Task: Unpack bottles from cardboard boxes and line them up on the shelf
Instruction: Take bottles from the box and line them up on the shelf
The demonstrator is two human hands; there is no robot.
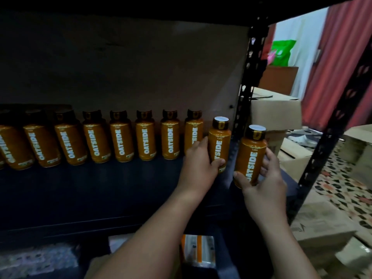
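2 hands each grip 1 orange bottle upright beside the shelf row.

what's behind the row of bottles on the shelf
A plain brown backing board stands behind the row of bottles. Its lower strip is hidden by them, and the far left is too dark to judge.

The leftmost bottle was cut by the frame edge; the left hand hid one label's first letters.

Shelf front lies bare; bottle row blocks the back.
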